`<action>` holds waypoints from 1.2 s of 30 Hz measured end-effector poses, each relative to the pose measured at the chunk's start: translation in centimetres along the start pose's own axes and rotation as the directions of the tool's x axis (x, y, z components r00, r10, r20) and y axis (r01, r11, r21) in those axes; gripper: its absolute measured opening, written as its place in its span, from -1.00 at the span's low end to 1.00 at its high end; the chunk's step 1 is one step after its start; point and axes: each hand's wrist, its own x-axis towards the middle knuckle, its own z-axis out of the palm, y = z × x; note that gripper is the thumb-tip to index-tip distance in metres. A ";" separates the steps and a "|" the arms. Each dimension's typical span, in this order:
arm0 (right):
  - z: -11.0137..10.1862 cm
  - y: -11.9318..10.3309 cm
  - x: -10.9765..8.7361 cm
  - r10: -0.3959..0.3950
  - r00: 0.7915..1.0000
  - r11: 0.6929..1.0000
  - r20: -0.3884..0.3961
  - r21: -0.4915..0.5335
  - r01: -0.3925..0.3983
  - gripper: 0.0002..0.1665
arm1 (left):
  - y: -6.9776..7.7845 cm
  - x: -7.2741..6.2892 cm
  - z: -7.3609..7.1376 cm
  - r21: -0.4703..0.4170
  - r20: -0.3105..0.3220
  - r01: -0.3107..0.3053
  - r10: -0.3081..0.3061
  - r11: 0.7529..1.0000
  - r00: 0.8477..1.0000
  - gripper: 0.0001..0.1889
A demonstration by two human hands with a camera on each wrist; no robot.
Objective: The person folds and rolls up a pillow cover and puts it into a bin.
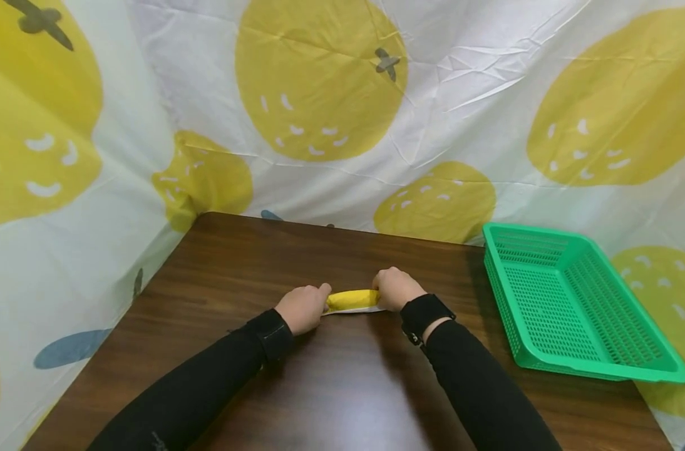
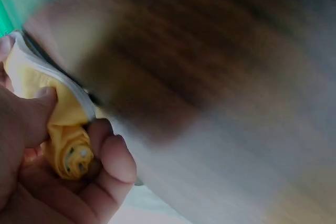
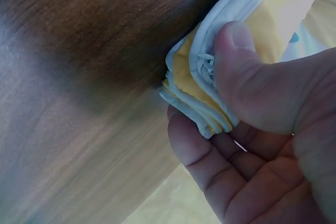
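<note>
A yellow cloth with white edging, rolled into a narrow strip, spans between both hands over the brown table. My left hand pinches its left end. The right end is gripped by my right hand. In the left wrist view, thumb and curled fingers of the left hand hold the cloth, whose coiled end shows a small printed pattern. Stacked folded layers with white trim show at the cloth's end in the right wrist view, between thumb and fingers of the right hand.
A green plastic basket with slotted walls stands at the table's right side. The brown wooden table is bordered at the back and left by a white curtain printed with yellow fruit. Dark sleeves and wrist straps cover both forearms.
</note>
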 end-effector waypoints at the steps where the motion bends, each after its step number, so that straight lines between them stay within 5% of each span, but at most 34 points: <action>1: 0.0 0.0 -0.1 0.001 1.000 1.000 0.001 0.003 -0.001 -0.91 | 0.0 0.1 0.0 -0.015 0.034 0.013 -0.013 1.000 0.999 -0.86; 10: 0.8 0.7 -1.2 -0.060 0.997 0.998 -0.052 -0.026 0.058 -0.69 | -1.0 1.5 -0.4 -0.107 0.265 0.053 -0.022 0.993 0.964 -0.83; 12: 1.3 0.9 -1.7 -0.095 0.992 0.995 -0.080 -0.031 0.093 -0.53 | -1.5 1.8 -0.5 -0.127 0.319 0.059 -0.015 0.990 0.948 -0.79; 15: 2.0 1.1 -2.4 -0.159 0.975 0.986 -0.155 -0.070 0.150 -0.35 | -2.4 2.1 -0.5 -0.247 0.421 0.155 -0.038 0.956 0.906 -0.76; 17: 2.4 1.1 -2.8 -0.218 0.951 0.973 -0.220 -0.123 0.194 -0.31 | -2.7 1.9 -0.8 -0.361 0.495 0.262 -0.054 0.895 0.867 -0.75; 20: 2.7 1.2 -3.1 -0.298 0.908 0.946 -0.295 -0.221 0.238 -0.37 | -3.1 1.7 -1.1 -0.514 0.595 0.461 -0.087 0.723 0.799 -0.75; 24: 2.9 1.4 -3.2 -0.356 0.880 0.919 -0.313 -0.286 0.270 -0.45 | -3.3 1.3 -1.3 -0.615 0.673 0.606 -0.064 0.504 0.737 -0.75; 31: 4.1 0.5 -3.5 -0.453 0.822 0.876 -0.346 -0.344 0.338 -0.34 | -3.3 0.9 -1.2 -0.664 0.723 0.666 0.064 0.341 0.688 -0.67; 33: 4.2 0.0 -3.6 -0.467 0.812 0.871 -0.350 -0.338 0.355 -0.28 | -3.2 0.9 -1.2 -0.687 0.720 0.674 0.129 0.270 0.682 -0.66; 36: 4.4 -0.7 -3.8 -0.472 0.801 0.873 -0.369 -0.326 0.364 -0.29 | -2.9 0.6 -1.2 -0.735 0.675 0.663 0.251 0.141 0.694 -0.64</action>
